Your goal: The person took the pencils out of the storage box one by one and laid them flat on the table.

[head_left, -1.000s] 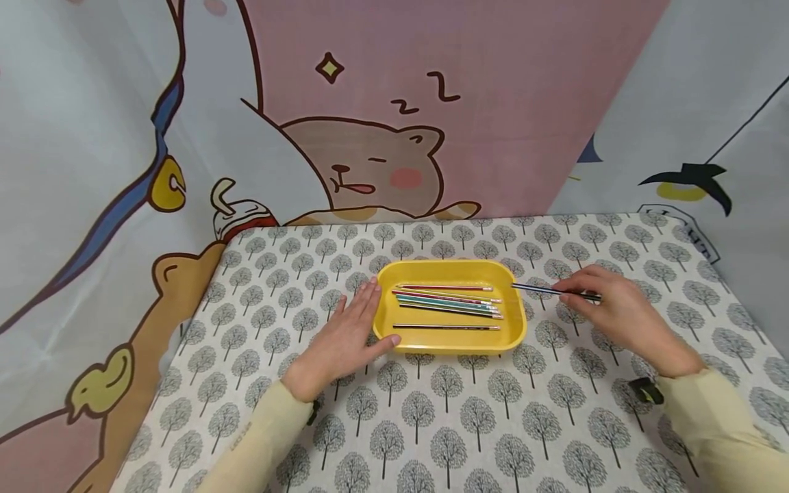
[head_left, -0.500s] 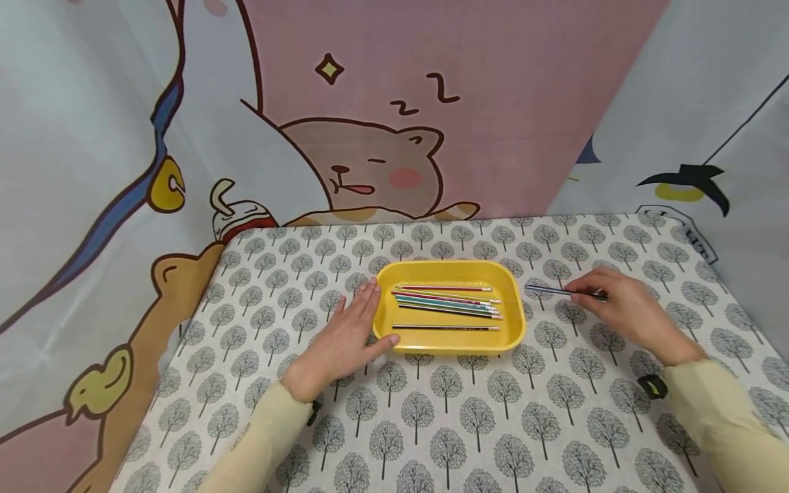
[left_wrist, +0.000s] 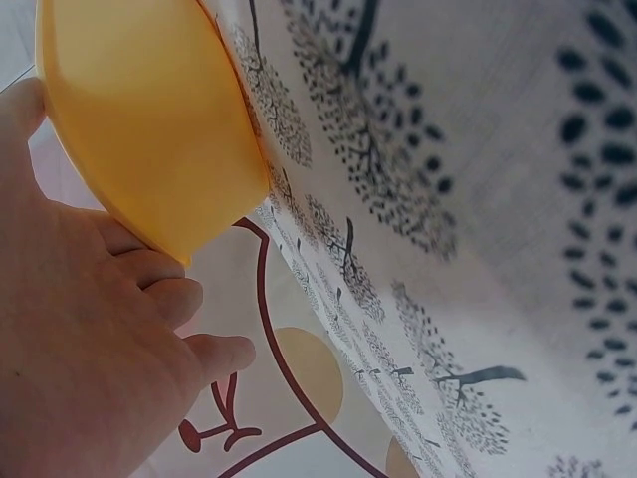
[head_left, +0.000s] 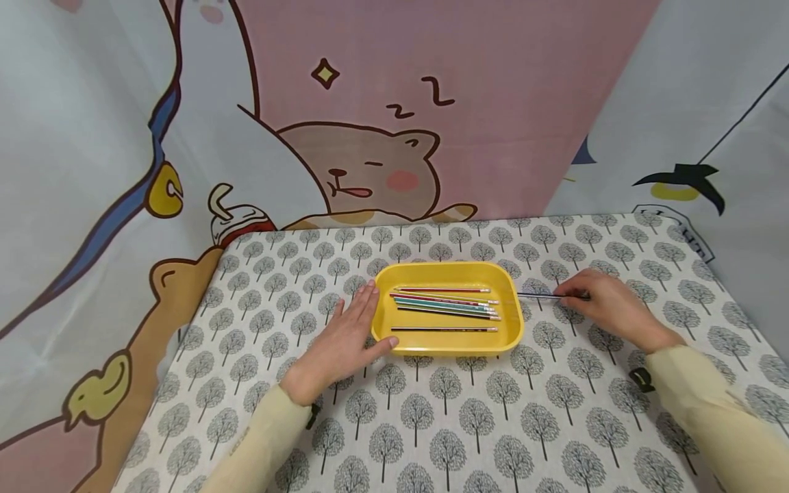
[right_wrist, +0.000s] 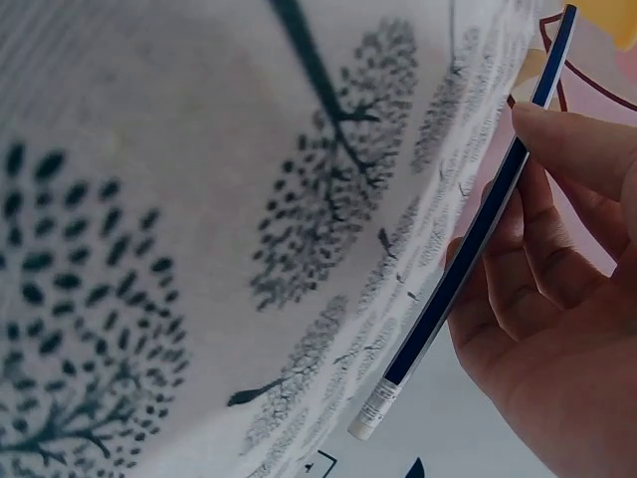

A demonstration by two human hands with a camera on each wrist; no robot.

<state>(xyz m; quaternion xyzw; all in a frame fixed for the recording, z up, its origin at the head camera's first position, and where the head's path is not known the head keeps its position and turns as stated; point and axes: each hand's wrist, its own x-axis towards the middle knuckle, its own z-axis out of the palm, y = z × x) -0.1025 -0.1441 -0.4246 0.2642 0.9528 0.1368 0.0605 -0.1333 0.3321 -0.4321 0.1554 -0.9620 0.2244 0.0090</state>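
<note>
A yellow tray (head_left: 446, 270) lies on the table, with several pencils (head_left: 444, 308) inside, their eraser ends mostly toward the right. My left hand (head_left: 342, 342) rests against the tray's left end, fingers straight along the rim and thumb at the front corner. In the left wrist view those fingers touch the outer wall of the tray (left_wrist: 149, 119). Right of the tray, my right hand (head_left: 604, 305) pinches a dark blue striped pencil (right_wrist: 468, 249) between thumb and fingers. Its white eraser end points back toward the wrist; the other end reaches the tray's right rim in the head view.
A tree-print cloth (head_left: 450, 438) covers the table and extends around the tray on all sides. Behind the table hangs a cartoon curtain (head_left: 493, 116) with a sleeping bear, and more printed curtain stands at left and right.
My right hand first drew the blue pencil away rightward from the tray's rim, then came back left, lower and more level. The left hand and the tray stay put.
</note>
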